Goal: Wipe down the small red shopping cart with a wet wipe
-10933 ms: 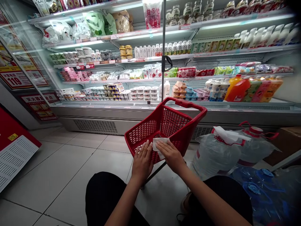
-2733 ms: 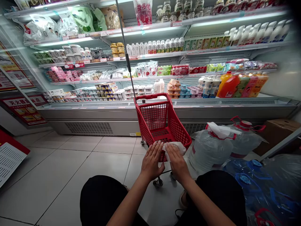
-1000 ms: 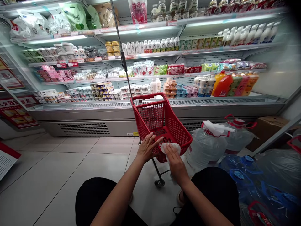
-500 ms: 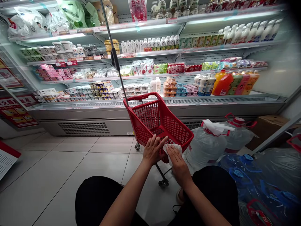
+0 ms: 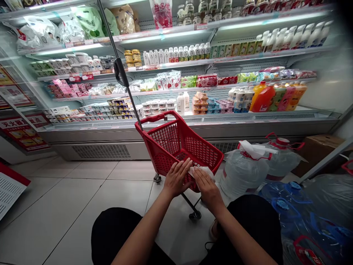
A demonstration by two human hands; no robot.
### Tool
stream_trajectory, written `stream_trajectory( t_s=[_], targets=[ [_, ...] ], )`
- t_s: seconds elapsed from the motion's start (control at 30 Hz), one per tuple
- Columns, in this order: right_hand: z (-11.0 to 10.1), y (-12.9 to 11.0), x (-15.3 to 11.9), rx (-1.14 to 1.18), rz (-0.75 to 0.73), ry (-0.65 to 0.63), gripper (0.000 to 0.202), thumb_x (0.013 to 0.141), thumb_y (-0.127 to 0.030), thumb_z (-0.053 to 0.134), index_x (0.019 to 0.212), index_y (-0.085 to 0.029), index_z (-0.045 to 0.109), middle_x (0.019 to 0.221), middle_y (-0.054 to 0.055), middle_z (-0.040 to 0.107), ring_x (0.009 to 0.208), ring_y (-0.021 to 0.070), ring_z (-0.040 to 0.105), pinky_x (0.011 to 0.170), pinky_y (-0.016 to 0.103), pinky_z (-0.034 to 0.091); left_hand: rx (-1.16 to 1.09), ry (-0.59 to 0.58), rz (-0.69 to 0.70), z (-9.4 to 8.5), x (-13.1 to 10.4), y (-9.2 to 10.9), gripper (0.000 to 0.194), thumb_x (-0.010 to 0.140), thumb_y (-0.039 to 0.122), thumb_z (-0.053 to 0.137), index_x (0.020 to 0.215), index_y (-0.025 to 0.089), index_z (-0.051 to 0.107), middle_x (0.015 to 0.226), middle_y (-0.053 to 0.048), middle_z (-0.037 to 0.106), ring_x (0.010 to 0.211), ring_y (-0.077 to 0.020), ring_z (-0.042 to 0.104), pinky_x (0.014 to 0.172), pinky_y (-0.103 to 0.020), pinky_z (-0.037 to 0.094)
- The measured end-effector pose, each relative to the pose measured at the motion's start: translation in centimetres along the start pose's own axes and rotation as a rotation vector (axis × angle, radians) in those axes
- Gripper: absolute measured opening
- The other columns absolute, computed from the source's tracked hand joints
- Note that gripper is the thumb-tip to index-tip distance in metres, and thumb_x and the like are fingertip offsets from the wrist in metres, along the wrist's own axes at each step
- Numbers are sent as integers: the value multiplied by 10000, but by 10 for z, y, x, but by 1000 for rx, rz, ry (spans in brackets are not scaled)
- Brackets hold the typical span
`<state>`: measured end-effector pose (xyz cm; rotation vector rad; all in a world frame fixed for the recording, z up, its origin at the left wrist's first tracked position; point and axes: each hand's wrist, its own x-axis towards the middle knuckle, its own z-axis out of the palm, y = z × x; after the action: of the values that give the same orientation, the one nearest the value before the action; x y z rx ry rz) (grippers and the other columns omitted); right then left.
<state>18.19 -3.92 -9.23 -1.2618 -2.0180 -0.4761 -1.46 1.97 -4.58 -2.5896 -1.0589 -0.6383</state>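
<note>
A red shopping cart (image 5: 161, 141) with a perforated basket stands in front of me, its long dark pole handle rising to the upper left. My left hand (image 5: 178, 178) rests on the near rim of the basket, its fingers stretched out and nothing visible in its grasp. To its right, my right hand (image 5: 206, 186) presses a white cloth or tissue (image 5: 206, 171) against the near right part of the rim, fingers extended over it. The undersides of both hands are hidden.
A refrigerated shelf unit (image 5: 100, 136) full of dairy and drinks spans the back. At right are large clear water jugs (image 5: 242, 171), one with white tissue on top, blue-capped bottles (image 5: 284, 217) and a cardboard box (image 5: 320, 147). My knees flank the cart.
The cart has shifted and turned slightly, its pole leaning further left. My right hand with the white cloth has moved slightly left, nearer my left hand.
</note>
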Motion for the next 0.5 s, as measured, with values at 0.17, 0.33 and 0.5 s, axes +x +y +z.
stream_trajectory(
  t_s=[0.17, 0.33, 0.5],
  targets=[
    [-13, 27, -30, 1, 113, -26, 880, 879, 54, 308, 1681, -273, 156, 1676, 8, 378, 1599, 271, 196, 1231, 534, 412, 34, 25, -45, -11, -3, -18, 840, 949, 486, 664, 1659, 382, 228, 1752, -15, 177, 1605, -319, 197, 1307, -545, 163],
    [-16, 31, -30, 17, 234, 20, 904, 855, 44, 311, 1686, -265, 137, 1646, 23, 432, 1549, 242, 347, 1196, 457, 467, -3, 44, -108, -1, 0, 1, 862, 933, 504, 674, 1660, 385, 226, 1758, -20, 146, 1602, -351, 189, 1299, -561, 208],
    [-28, 36, -10, 37, 353, 65, 865, 867, -5, 382, 1674, -277, 230, 1536, 49, 573, 1242, 248, 690, 972, 329, 612, -8, 22, -110, 5, 4, 20, 949, 903, 503, 707, 1674, 356, 174, 1760, -45, 124, 1600, -368, 183, 1291, -578, 219]
  ],
)
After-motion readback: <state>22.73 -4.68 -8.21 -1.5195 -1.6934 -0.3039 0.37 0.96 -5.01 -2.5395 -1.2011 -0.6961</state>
